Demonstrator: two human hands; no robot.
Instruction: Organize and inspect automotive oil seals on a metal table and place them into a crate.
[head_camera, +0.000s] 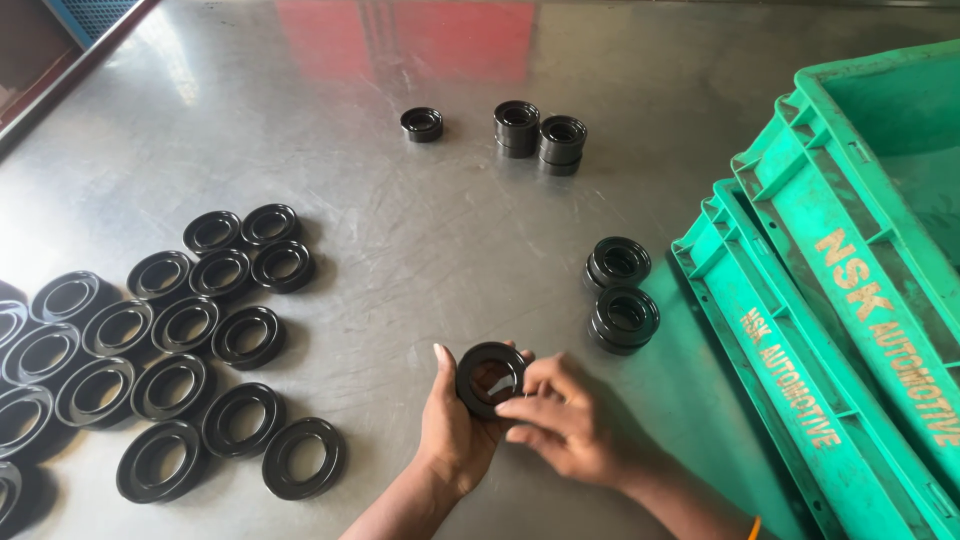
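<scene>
Both hands, left hand (455, 425) and right hand (560, 425), clamp one black ring (490, 378) upright, its hole toward six o'clock, stacked rings (622, 300) at two o'clock.

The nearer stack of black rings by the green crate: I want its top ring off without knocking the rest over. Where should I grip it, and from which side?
Probably take the top ring of the nearer stack by its outer rim, from above and from the left. It lies flat with its hole up, and the green crate crowds its right.
</scene>
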